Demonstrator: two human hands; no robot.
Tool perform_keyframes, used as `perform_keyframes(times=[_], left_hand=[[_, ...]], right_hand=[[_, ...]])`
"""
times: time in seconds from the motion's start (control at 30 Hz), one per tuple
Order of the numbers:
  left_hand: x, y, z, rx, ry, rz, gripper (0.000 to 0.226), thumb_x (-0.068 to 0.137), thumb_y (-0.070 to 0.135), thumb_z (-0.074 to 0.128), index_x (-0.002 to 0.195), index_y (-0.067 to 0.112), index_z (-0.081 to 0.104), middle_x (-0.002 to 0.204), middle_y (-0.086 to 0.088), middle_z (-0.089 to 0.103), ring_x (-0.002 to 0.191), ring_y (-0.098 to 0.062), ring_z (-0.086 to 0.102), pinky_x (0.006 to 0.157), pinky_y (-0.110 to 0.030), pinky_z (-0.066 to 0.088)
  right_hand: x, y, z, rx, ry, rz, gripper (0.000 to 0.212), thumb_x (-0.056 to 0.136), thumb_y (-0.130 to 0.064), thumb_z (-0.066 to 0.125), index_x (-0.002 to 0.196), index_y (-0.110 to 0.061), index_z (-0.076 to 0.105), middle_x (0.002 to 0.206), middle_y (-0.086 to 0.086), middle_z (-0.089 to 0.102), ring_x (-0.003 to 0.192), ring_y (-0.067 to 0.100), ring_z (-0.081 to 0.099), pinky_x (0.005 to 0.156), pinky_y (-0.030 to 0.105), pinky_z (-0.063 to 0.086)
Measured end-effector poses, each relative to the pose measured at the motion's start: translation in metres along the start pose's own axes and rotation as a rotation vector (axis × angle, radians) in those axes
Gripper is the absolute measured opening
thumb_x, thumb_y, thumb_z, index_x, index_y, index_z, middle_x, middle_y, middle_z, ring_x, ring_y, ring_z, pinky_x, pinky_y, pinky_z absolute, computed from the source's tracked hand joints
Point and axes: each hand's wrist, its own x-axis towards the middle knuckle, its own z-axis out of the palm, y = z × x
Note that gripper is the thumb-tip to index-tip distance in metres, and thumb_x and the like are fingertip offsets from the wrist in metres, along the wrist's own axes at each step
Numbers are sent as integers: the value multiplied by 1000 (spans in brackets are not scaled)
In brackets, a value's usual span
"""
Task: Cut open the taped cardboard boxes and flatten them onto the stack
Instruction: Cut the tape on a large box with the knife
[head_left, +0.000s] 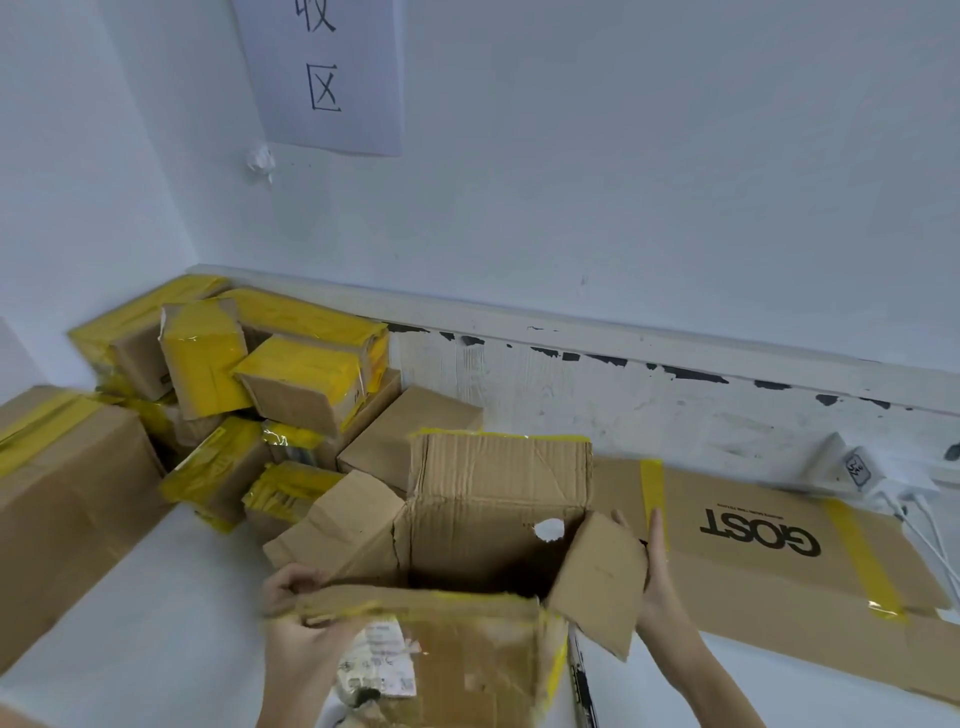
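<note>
An opened cardboard box with yellow tape remnants stands in front of me, all its top flaps spread out. My left hand grips the near flap at its left corner. My right hand holds the right flap from behind, with fingers showing over its upper edge. A torn shipping label is stuck on the box's near side. To the right lies the flattened cardboard printed "GOST", with yellow tape strips across it. A dark, thin tool lies on the floor beside the box; I cannot tell what it is.
A pile of boxes sealed with yellow tape fills the left corner, with a large taped box nearest on the left. A white charger with cables sits by the skirting at right. A paper sign hangs on the wall.
</note>
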Motion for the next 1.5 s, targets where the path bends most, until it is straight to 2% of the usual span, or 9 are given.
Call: perform_keyframes(times=[0.17, 0.37, 0.53, 0.7, 1.0, 1.17, 1.3, 1.4, 1.5], left_hand=[[26, 59, 3, 59, -19, 147, 50, 57, -12, 81, 99, -4, 54, 86, 8, 51, 64, 11, 57, 54, -2, 44], [31, 87, -3, -9, -47, 168, 41, 64, -11, 77, 99, -6, 55, 88, 4, 59, 73, -11, 60, 55, -15, 51], [40, 98, -18, -189, -66, 114, 29, 72, -14, 67, 90, 7, 59, 76, -3, 68, 74, -19, 66, 57, -17, 55], [46, 108, -33, -237, -61, 29, 39, 79, -3, 67, 113, 11, 56, 100, -16, 65, 78, -24, 68, 69, -39, 57], [19, 110, -38, -261, -457, -504, 31, 72, 9, 60, 102, 1, 61, 79, -22, 71, 60, -34, 69, 55, -45, 56], [19, 105, -33, -238, -387, -572, 9, 88, 7, 55, 91, 0, 60, 65, -21, 68, 47, -32, 65, 38, -37, 52], [29, 99, -35, -344, -321, -595, 15, 93, 12, 49, 93, 0, 58, 57, -16, 67, 40, -27, 62, 33, -33, 49], [35, 89, -35, -321, -299, -612, 30, 92, 22, 52, 113, 0, 55, 62, -15, 69, 47, -26, 66, 38, -32, 52], [36, 78, -29, -320, -291, -610, 47, 89, 28, 55, 127, 0, 51, 70, -14, 71, 56, -26, 69, 46, -33, 55]], right_hand=[[18, -23, 7, -55, 21, 15, 121, 77, -3, 73, 143, -33, -23, 140, -13, 34, 125, 6, 39, 98, 21, 33], [24, -31, 11, 42, 108, -9, 110, 84, -2, 64, 143, -33, -24, 148, -12, 26, 125, 13, 44, 94, 20, 41], [14, -41, 9, 35, -183, 135, 112, 44, -69, 79, 137, -19, 40, 127, 3, 60, 107, 16, 63, 82, 25, 53], [7, -70, 23, -61, -311, 52, 23, 83, -29, 69, 86, -7, 62, 67, 2, 69, 60, 11, 67, 57, 20, 52], [9, -90, 28, -11, -143, 73, 25, 81, -29, 67, 97, -10, 67, 82, 2, 74, 73, 15, 71, 58, 22, 54], [14, -98, 23, -94, 119, 4, 33, 89, -34, 59, 116, -17, 52, 109, 4, 61, 95, 16, 60, 75, 24, 50], [-18, -120, 28, 25, 441, -360, 11, 90, -15, 56, 79, -13, 55, 75, -2, 58, 70, 5, 53, 59, 6, 39], [-56, -120, 48, 24, 150, -327, 32, 82, -26, 42, 63, -6, 57, 52, 3, 58, 47, 5, 50, 49, 15, 38], [-65, -112, 77, 170, -288, -40, 29, 93, -23, 42, 99, -4, 62, 76, 8, 73, 59, 15, 65, 49, 21, 47]])
